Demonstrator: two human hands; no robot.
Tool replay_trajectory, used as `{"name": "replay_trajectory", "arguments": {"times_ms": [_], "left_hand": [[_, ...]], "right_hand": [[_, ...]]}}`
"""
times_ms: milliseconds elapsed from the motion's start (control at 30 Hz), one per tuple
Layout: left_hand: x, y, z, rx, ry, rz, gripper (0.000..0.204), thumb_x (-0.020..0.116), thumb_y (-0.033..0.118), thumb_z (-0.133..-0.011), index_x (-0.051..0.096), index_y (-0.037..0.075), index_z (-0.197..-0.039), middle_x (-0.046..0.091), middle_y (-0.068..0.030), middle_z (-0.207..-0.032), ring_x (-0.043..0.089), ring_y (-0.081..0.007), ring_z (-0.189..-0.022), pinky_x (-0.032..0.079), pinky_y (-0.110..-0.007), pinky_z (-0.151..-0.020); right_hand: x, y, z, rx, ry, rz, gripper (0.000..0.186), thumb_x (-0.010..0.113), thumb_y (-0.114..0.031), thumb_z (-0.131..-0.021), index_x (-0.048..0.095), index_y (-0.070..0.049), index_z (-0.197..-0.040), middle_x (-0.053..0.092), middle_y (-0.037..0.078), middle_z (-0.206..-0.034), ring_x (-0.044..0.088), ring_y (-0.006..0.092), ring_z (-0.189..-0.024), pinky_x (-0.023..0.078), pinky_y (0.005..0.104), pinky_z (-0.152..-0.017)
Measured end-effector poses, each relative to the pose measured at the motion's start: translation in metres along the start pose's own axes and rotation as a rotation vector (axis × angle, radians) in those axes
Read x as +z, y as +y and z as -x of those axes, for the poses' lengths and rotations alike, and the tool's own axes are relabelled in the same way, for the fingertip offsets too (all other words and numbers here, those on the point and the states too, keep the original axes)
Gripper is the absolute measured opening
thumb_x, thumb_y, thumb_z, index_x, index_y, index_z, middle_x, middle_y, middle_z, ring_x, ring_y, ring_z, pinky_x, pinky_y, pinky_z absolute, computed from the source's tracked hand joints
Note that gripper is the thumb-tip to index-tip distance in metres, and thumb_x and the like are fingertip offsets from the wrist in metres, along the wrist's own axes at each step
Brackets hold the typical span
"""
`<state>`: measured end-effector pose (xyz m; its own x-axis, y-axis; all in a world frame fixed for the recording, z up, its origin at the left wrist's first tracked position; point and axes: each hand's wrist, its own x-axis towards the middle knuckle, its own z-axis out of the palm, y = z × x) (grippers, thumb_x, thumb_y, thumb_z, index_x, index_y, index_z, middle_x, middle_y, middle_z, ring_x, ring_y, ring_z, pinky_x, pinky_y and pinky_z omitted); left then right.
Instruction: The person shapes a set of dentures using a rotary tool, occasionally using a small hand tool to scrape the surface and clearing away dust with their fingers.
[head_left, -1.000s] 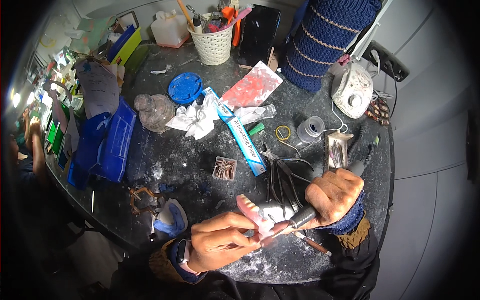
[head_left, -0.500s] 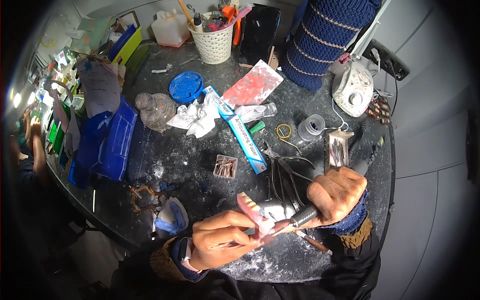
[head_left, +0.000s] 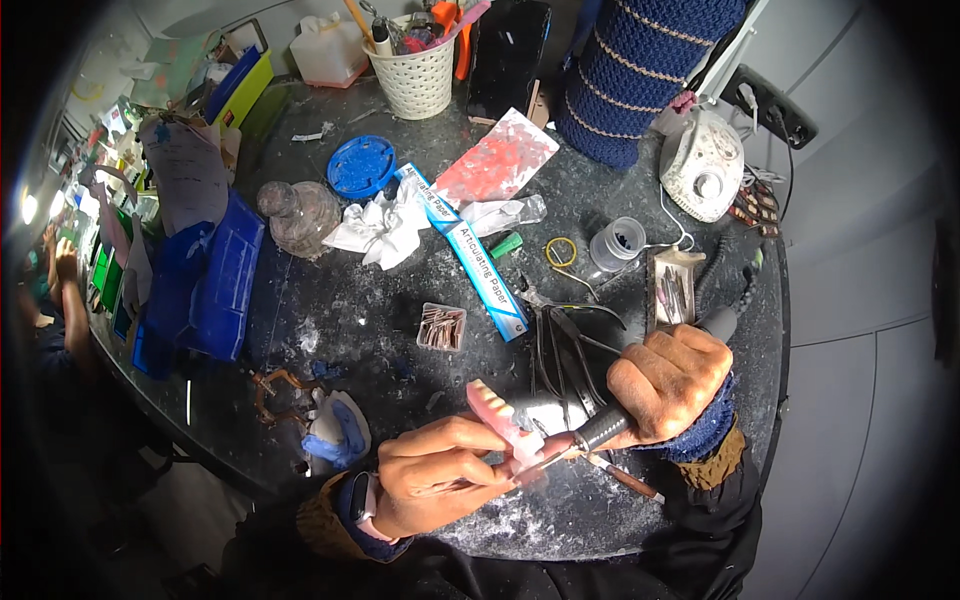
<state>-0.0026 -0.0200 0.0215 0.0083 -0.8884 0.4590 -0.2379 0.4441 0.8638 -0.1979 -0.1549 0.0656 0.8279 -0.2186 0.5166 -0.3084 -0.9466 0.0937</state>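
Note:
My left hand [head_left: 445, 475] grips a pink denture [head_left: 497, 412] with a row of cream teeth, its upper end tilted up and left. My right hand [head_left: 665, 385] is wrapped round a dark rotary handpiece [head_left: 603, 428]. The handpiece's thin tip points left and meets the denture's lower end, close to my left fingertips; whether the tip touches the pink base or runs just beside it I cannot tell. Pliers [head_left: 560, 350] lie just beyond my hands. A brown-handled knife-like tool [head_left: 630, 478] rests partly hidden beneath my right hand.
A small clear box of strips [head_left: 441, 327] stands ahead of my left hand. To its left lies a blue-and-white dental model [head_left: 337, 430]. Articulating-paper boxes [head_left: 485, 280], a cup [head_left: 617, 245], a tray of burs [head_left: 672, 288] and a white control unit [head_left: 703, 170] stand farther off. Blue trays [head_left: 228, 280] line the left.
The whole view has shifted slightly, moving things on the table a little up and left. Both hands keep their grips; the handpiece tip stays at the denture's lower end.

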Motion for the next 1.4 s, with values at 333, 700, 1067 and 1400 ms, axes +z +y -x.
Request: {"name": "replay_trajectory", "arguments": {"times_ms": [333,700,1067,1400], "left_hand": [[0.0011,0.0029,-0.0027,-0.001,0.002,-0.026,0.018,0.078,-0.003,-0.064,0.061,0.003,-0.067,0.065,-0.0088,-0.089,0.067,-0.0185,-0.08,0.055,-0.027,-0.067],[-0.0005,0.0053,-0.0039,-0.018,-0.011,-0.01,0.018,0.078,-0.002,-0.066,0.061,0.004,-0.067,0.064,-0.0076,-0.088,0.066,-0.0171,-0.075,0.054,-0.026,-0.064],[0.0014,0.0038,-0.0045,0.0,0.006,-0.035,0.019,0.079,-0.002,-0.064,0.061,0.004,-0.068,0.064,-0.0079,-0.089,0.067,-0.0177,-0.075,0.055,-0.026,-0.064],[-0.0012,0.006,-0.0027,-0.052,-0.001,0.027,0.02,0.078,-0.002,-0.066,0.059,0.004,-0.065,0.065,-0.0071,-0.089,0.066,-0.016,-0.074,0.054,-0.025,-0.062]], "right_hand": [[-0.0003,-0.0039,-0.0047,0.105,0.054,-0.003,0.062,0.066,-0.068,-0.062,0.041,-0.013,-0.054,0.037,-0.002,-0.047,0.041,0.0122,-0.038,0.028,0.0248,-0.036],[-0.0016,-0.0013,-0.0021,0.005,0.006,0.017,0.062,0.067,-0.069,-0.062,0.042,-0.012,-0.054,0.038,-0.001,-0.048,0.042,0.0124,-0.039,0.029,0.025,-0.037],[-0.0004,-0.0025,-0.0025,0.06,0.013,0.037,0.059,0.065,-0.064,-0.067,0.042,-0.011,-0.054,0.041,-0.001,-0.049,0.043,0.0129,-0.039,0.03,0.025,-0.037],[0.0024,-0.001,-0.0012,-0.001,0.045,-0.006,0.06,0.07,-0.064,-0.057,0.04,-0.012,-0.053,0.037,-0.002,-0.048,0.041,0.0134,-0.038,0.027,0.0264,-0.037]]}}
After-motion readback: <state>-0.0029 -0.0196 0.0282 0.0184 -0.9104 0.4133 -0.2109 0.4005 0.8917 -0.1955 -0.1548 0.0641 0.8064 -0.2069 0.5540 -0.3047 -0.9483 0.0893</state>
